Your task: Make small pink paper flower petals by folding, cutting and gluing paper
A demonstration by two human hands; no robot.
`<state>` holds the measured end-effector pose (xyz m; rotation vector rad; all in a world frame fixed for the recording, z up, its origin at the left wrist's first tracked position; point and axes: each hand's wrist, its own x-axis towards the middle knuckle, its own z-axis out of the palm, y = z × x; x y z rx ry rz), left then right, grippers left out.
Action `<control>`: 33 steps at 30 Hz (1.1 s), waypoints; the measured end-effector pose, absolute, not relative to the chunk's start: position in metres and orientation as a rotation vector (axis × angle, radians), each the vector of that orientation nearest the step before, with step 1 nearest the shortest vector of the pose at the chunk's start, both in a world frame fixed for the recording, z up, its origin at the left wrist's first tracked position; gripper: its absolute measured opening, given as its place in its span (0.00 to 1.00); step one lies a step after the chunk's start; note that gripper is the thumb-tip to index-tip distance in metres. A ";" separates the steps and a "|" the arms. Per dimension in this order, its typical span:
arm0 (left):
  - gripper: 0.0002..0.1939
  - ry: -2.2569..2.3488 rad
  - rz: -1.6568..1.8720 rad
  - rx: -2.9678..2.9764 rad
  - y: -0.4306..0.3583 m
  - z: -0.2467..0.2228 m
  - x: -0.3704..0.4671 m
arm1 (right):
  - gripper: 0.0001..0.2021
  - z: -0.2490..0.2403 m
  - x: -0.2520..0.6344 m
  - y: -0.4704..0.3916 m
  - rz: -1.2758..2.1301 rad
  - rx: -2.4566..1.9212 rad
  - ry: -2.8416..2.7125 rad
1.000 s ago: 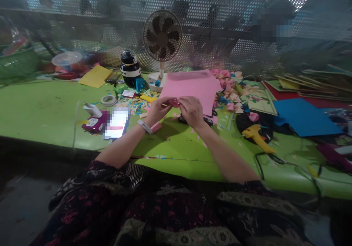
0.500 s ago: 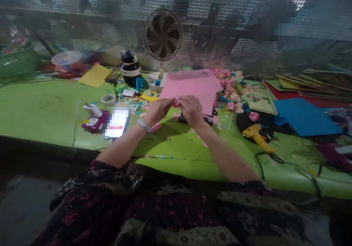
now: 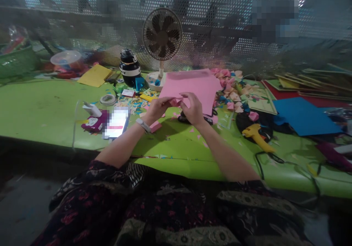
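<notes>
Between my two hands is a small piece of pink folded paper (image 3: pixel 175 102), its right side showing angled folds. My left hand (image 3: pixel 157 110), with a pale band on the wrist, pinches its left side. At its right end my right hand (image 3: pixel 193 109) has the thumb and forefinger closed about the edge, with the forefinger arched above. Under my right hand lie black-handled scissors (image 3: pixel 209 120), partly hidden. A large pink sheet (image 3: pixel 189 84) is spread just beyond the hands. By my left wrist rests a pink strip of paper (image 3: pixel 155 126).
A lit phone (image 3: pixel 117 123) and a purple tape dispenser (image 3: pixel 95 123) lie at left. Behind stand a black bottle (image 3: pixel 130 69) and a fan (image 3: pixel 162 35). Folded paper pieces (image 3: pixel 231 88) are heaped right, near a yellow glue gun (image 3: pixel 257 136) with its cord and blue sheets (image 3: pixel 305 116).
My right hand's fingers have lifted and drawn back slightly, baring more of the pink folded paper. My left hand keeps its pinch in nearly the same place.
</notes>
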<state>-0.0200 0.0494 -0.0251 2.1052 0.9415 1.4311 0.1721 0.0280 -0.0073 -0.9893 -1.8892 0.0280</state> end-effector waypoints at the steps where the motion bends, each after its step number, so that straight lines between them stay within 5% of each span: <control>1: 0.12 0.914 1.431 2.057 0.050 -0.026 -0.020 | 0.14 -0.006 0.172 0.028 0.123 -1.003 -1.855; 11: 0.10 0.808 1.356 1.995 0.049 -0.025 -0.020 | 0.11 0.011 0.172 0.024 0.985 -0.986 -1.487; 33: 0.12 1.152 1.146 2.611 0.039 -0.012 -0.027 | 0.14 0.013 0.168 0.019 1.199 -1.070 -1.472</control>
